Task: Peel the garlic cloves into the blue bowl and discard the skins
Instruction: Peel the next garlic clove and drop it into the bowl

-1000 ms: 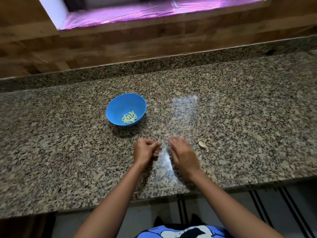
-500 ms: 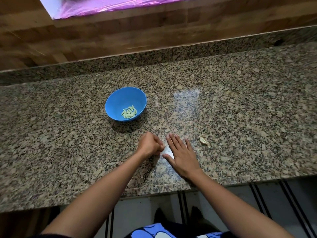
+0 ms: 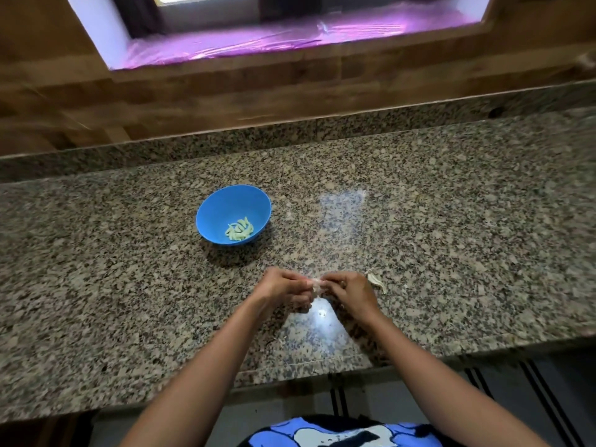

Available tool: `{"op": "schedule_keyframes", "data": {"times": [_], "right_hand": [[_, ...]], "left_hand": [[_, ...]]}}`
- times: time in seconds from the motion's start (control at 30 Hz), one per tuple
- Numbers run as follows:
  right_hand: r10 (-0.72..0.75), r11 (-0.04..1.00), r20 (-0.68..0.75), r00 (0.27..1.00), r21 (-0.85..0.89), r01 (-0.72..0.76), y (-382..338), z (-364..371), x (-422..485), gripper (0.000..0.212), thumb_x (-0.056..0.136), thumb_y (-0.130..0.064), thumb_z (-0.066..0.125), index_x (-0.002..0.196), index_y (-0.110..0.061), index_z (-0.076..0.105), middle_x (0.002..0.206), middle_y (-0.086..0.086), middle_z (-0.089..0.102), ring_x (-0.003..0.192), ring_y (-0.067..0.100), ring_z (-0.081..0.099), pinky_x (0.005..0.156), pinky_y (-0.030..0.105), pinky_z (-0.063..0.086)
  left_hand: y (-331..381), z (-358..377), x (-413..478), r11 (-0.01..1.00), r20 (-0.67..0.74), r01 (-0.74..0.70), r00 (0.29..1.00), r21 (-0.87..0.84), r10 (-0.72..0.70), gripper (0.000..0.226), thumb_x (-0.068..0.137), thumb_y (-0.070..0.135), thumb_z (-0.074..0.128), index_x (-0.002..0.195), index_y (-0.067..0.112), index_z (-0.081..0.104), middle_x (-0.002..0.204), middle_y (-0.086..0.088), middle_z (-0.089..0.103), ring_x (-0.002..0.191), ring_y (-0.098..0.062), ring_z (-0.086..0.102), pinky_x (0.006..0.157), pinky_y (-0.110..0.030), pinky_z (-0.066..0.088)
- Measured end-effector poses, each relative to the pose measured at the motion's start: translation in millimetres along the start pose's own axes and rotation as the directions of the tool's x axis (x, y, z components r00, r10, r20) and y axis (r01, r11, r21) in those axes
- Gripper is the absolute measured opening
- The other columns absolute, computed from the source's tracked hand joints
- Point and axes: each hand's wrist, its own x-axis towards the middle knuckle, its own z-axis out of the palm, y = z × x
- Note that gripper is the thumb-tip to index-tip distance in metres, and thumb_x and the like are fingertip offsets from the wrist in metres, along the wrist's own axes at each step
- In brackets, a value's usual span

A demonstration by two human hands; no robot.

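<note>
Granite counter (image 3: 451, 221); left hand (image 3: 283, 287), right hand (image 3: 350, 290) curled, pinching garlic piece (image 3: 316, 282)

I saw the left arm (image 3: 206, 366) and the right arm (image 3: 435, 375) uncovered all the way from the bottom edge of my feed up to the left hand (image 3: 283, 287) and the right hand (image 3: 353, 291). Low in the middle showed the front of a top (image 3: 338, 433). It was bright blue with large white patches and black shapes, like a cartoon print, and dark along its upper rim.
</note>
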Motion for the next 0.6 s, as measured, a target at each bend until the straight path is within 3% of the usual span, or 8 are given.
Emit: {"op": "schedule_keyframes", "data": {"times": [0.1,0.23,0.33,0.4,0.47,0.53,0.6], "right_hand": [[0.066,0.976,-0.123,0.99,-0.197,-0.089,8.4,-8.5,-0.5,0.025,0.088,-0.032,0.061,0.11,-0.023,0.068,0.101,-0.003,0.07,0.083,0.011,0.062,0.068,0.024,0.052],[-0.071,0.914,-0.193,0.979,-0.404,-0.013,16.6,-8.2,-2.8,0.022,0.089,-0.032,0.059,0.106,-0.02,0.067,0.095,-0.001,0.068,0.082,0.012,0.06,0.065,0.021,0.048],[-0.186,0.87,-0.264,0.946,-0.492,0.034,20.6,7.9,-9.2,0.033,0.083,-0.028,0.067,0.114,-0.017,0.062,0.101,0.003,0.065,0.089,0.018,0.061,0.073,0.031,0.052],[-0.31,0.839,-0.254,0.916,-0.526,0.138,17.3,22.8,-16.4,0.043,0.081,-0.024,0.068,0.121,-0.015,0.055,0.112,0.005,0.061,0.102,0.02,0.06,0.088,0.038,0.051],[-0.406,0.823,-0.165,0.899,-0.494,0.281,11.5,36.2,-19.6,0.043,0.084,-0.018,0.064,0.125,-0.014,0.051,0.119,0.004,0.058,0.111,0.02,0.057,0.099,0.038,0.045],[-0.352,0.897,-0.112,0.929,-0.324,0.301,4.2,40.9,-16.6,0.039,0.088,-0.013,0.06,0.126,-0.012,0.053,0.119,0.003,0.06,0.109,0.018,0.057,0.095,0.03,0.045],[-0.224,0.967,-0.033,0.974,-0.128,0.219,-2.9,37.0,-9.9,0.034,0.092,-0.016,0.055,0.126,-0.011,0.056,0.118,0.003,0.061,0.109,0.018,0.055,0.092,0.02,0.037]], "left_hand": [[-0.4,-6.9,3.8,0.997,-0.102,-0.034,0.994,0.063,0.04,0.009,0.082,-0.005,0.065,0.089,-0.01,0.066,0.077,-0.019,0.067,0.055,-0.015,0.064,0.055,-0.021,0.056],[-3.2,-9.7,11.3,0.959,-0.144,-0.033,0.987,0.281,0.076,0.007,0.08,-0.004,0.069,0.085,-0.007,0.068,0.079,-0.019,0.068,0.058,-0.017,0.063,0.062,-0.029,0.059],[-0.7,-3.6,14.7,0.866,-0.212,-0.007,0.968,0.499,0.131,0.003,0.079,0.005,0.072,0.081,0.003,0.071,0.076,-0.01,0.071,0.065,-0.017,0.067,0.068,-0.03,0.058],[1.0,1.7,15.8,0.814,-0.221,-0.004,0.962,0.582,0.162,0.004,0.08,0.009,0.072,0.078,0.008,0.07,0.074,-0.006,0.071,0.067,-0.015,0.067,0.069,-0.03,0.057],[2.2,5.7,16.9,0.782,-0.237,-0.003,0.952,0.623,0.192,0.005,0.08,0.009,0.072,0.076,0.009,0.068,0.074,-0.004,0.069,0.069,-0.015,0.066,0.072,-0.032,0.057],[-0.9,6.5,15.6,0.788,-0.255,-0.012,0.943,0.616,0.213,0.005,0.08,0.007,0.071,0.077,0.008,0.067,0.076,-0.005,0.068,0.068,-0.014,0.064,0.07,-0.031,0.057],[-4.2,4.1,4.9,0.938,-0.204,-0.049,0.971,0.344,0.125,0.004,0.083,0.002,0.067,0.085,-0.001,0.068,0.08,-0.015,0.068,0.061,-0.014,0.064,0.063,-0.025,0.057]]}}
